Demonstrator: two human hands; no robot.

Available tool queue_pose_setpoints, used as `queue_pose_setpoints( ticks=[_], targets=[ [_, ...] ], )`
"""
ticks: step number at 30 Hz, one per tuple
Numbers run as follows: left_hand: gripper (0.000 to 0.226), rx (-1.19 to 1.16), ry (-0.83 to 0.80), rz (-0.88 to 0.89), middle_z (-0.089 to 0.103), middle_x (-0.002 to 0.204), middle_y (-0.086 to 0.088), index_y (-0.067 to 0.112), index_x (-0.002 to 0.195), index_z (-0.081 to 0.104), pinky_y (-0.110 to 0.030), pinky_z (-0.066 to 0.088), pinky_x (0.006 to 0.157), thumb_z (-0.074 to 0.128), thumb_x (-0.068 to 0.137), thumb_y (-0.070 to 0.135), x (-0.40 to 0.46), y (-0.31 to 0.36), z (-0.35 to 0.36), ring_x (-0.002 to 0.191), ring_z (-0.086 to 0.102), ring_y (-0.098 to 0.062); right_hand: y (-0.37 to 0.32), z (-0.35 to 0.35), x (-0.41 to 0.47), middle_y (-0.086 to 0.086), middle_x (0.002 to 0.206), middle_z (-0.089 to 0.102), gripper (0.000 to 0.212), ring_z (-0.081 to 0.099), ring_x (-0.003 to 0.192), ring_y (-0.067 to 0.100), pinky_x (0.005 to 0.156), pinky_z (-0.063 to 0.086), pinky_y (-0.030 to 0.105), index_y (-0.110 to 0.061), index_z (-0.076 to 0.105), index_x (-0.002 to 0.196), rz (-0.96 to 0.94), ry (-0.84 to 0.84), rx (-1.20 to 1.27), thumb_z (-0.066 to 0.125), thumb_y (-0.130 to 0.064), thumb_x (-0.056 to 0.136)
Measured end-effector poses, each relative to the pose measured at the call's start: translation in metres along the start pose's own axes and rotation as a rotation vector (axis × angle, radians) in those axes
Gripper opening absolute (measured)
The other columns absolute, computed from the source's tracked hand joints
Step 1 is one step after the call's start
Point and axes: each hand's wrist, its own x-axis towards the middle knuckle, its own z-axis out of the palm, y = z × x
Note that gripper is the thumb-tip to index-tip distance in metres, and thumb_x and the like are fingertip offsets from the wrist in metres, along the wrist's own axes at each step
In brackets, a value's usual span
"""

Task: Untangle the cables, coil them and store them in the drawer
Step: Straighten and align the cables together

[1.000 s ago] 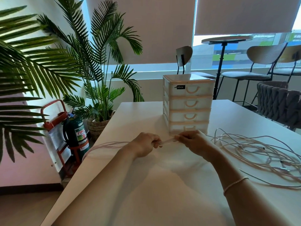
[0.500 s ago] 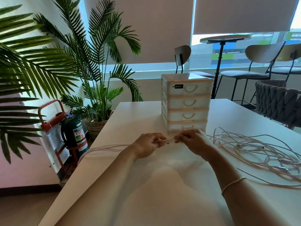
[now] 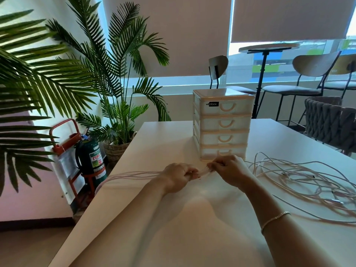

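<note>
Both hands are curled tight on the same pale bundle of cable strands [image 3: 203, 172], the left hand [image 3: 178, 179] and right hand [image 3: 229, 170] pinching it almost knuckle to knuckle just in front of the drawer unit [image 3: 223, 125]. From that grip the gathered strands run straight out leftward in a long flat band [image 3: 133, 173] and droop over the table's [image 3: 192, 228] left edge, so the long axis lies side to side and the left hand sits nearer that free length. The loose tangle [image 3: 300, 178] sprawls on the tabletop to the right, nearest the right hand, and every drawer looks closed, so I'd say storing is a way off yet
</note>
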Motion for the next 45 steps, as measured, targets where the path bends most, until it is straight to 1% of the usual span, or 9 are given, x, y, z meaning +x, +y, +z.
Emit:
queue_pose_setpoints(
  ticks=[5,11,15,18,22,25,33,39,45],
  targets=[
    [0.020,0.108,0.024,-0.064,0.065,0.108,-0.002,0.018,0.104,0.060,-0.027,0.039,0.086,0.042,0.098,0.024,-0.011,-0.030,-0.011,0.101,0.057,-0.023,0.007,-0.009,0.001,0.009,0.084,0.070,0.023,0.054,0.076,0.016,0.063,0.036,0.024,-0.013,0.075,0.089,0.033,0.099,0.000,0.057,-0.027,0.090],
    [0.030,0.146,0.053,-0.200,0.055,0.079,0.012,0.040,0.073,0.048,-0.025,0.034,0.078,0.039,0.099,0.028,-0.021,-0.076,-0.038,0.084,0.052,-0.013,0.009,-0.007,0.005,0.011,0.094,0.070,0.027,0.061,0.091,0.027,0.078,0.047,0.034,-0.015,0.074,0.091,0.073,0.104,-0.049,0.054,-0.033,0.091],
    [0.021,0.187,0.113,-0.302,0.056,0.081,0.012,0.037,0.085,0.053,-0.032,0.037,0.093,0.038,0.099,0.032,-0.025,-0.095,-0.047,0.089,0.055,-0.016,0.008,-0.008,0.004,0.012,0.094,0.070,0.029,0.061,0.091,0.028,0.077,0.046,0.034,-0.013,0.074,0.092,0.081,0.118,-0.055,0.053,-0.033,0.092],
    [0.021,0.152,0.184,-0.383,0.066,0.103,0.010,0.036,0.089,0.056,-0.039,0.035,0.102,0.039,0.098,0.027,-0.028,-0.106,-0.050,0.104,0.057,-0.018,0.005,-0.006,0.004,0.011,0.095,0.071,0.029,0.061,0.093,0.028,0.081,0.048,0.037,-0.013,0.073,0.092,0.080,0.121,-0.045,0.053,-0.033,0.092],
    [0.035,0.383,0.299,-0.522,0.059,0.126,0.003,0.029,0.118,0.058,-0.037,0.028,0.102,0.037,0.094,0.014,-0.030,-0.105,-0.048,0.123,0.044,-0.022,0.006,-0.004,0.006,0.008,0.091,0.070,0.028,0.061,0.088,0.025,0.076,0.048,0.032,-0.017,0.073,0.090,0.103,0.128,-0.045,0.052,-0.036,0.091],
    [0.038,0.478,0.238,-0.580,0.053,0.130,-0.006,0.023,0.119,0.058,-0.039,0.026,0.105,0.036,0.091,0.011,-0.027,-0.092,-0.048,0.124,0.040,-0.027,0.007,-0.005,0.006,0.008,0.090,0.070,0.028,0.060,0.086,0.024,0.074,0.046,0.031,-0.016,0.073,0.090,0.103,0.146,-0.037,0.052,-0.035,0.092],
    [0.029,0.120,0.176,-0.085,0.059,0.124,-0.006,0.017,0.117,0.060,-0.031,0.039,0.099,0.044,0.093,0.015,0.002,-0.007,-0.021,0.117,0.050,-0.024,0.006,-0.004,0.005,0.009,0.089,0.067,0.028,0.059,0.086,0.025,0.074,0.045,0.031,-0.016,0.073,0.091,0.115,0.138,0.011,0.052,-0.035,0.092],
    [0.020,-0.155,0.189,-0.026,0.066,0.102,-0.010,0.010,0.103,0.064,-0.024,0.038,0.075,0.047,0.096,0.020,0.011,0.028,0.004,0.094,0.058,-0.025,0.008,-0.002,0.007,-0.003,0.062,0.051,0.029,0.051,0.074,0.020,0.064,0.035,0.027,-0.010,0.070,0.083,0.122,0.123,0.020,0.054,-0.033,0.091],
    [0.016,-0.235,0.202,-0.022,0.059,0.081,0.002,0.010,0.091,0.065,-0.020,0.038,0.067,0.050,0.094,0.016,0.008,0.031,0.009,0.076,0.053,-0.015,0.010,0.000,0.009,0.000,0.074,0.059,0.026,0.054,0.080,0.019,0.068,0.037,0.026,-0.013,0.072,0.085,0.106,0.133,0.009,0.055,-0.033,0.090]
  ],
)
